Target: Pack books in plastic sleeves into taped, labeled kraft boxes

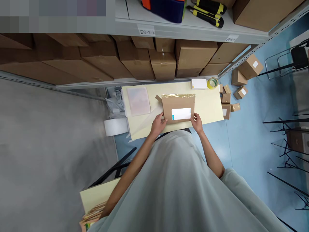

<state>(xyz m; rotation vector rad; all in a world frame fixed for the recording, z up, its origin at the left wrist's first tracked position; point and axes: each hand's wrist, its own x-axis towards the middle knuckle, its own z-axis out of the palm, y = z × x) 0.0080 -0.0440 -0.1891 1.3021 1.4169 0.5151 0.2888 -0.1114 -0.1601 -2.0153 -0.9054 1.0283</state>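
Observation:
A brown cardboard box (pixel 178 102) with shiny tape along its far edge and a white label sits at the near side of the pale yellow tabletop (pixel 209 109). My left hand (pixel 159 124) grips its near left corner, where a flap sticks out. On the opposite side my right hand (pixel 196 122) holds the near right corner, fingers bent around the edge. Left of the box lies a pinkish-white pad or stack of sheets (pixel 138 101). A white carton (pixel 199 84) and a roll of yellowish tape (pixel 212 83) stand at the far right of the table.
Shelves of cardboard boxes (pixel 196 54) run behind the table; utility knives (pixel 207 14) lie on the upper shelf. Several small boxes (pixel 226 98) are on the blue floor at the right. A white roll (pixel 116 127) and grey plastic bags (pixel 116 104) flank the table's left end.

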